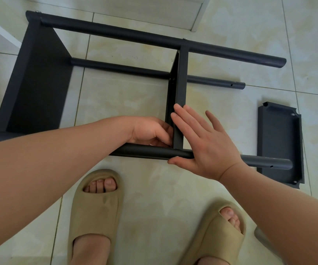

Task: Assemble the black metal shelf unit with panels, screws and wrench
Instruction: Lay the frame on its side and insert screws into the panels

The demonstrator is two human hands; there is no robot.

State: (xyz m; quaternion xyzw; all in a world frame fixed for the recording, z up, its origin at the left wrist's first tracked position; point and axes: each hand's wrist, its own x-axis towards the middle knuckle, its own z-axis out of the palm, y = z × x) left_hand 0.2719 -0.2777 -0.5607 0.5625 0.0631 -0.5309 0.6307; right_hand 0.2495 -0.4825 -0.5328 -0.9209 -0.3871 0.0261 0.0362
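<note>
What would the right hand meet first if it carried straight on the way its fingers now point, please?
The middle panel: the right hand points up-left with straight fingers, whose tips seem to lie against its edge, though depth is hard to judge.

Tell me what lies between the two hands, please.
In the head view, the black middle panel stands on edge between the left hand and the right hand.

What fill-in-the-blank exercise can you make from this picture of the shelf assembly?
____ panels are already fitted in the shelf unit. The loose panel lies on the ____. The left hand reaches the middle panel from the left; the right hand lies flat on its ____ side.
Missing words: two; floor; right.
</note>
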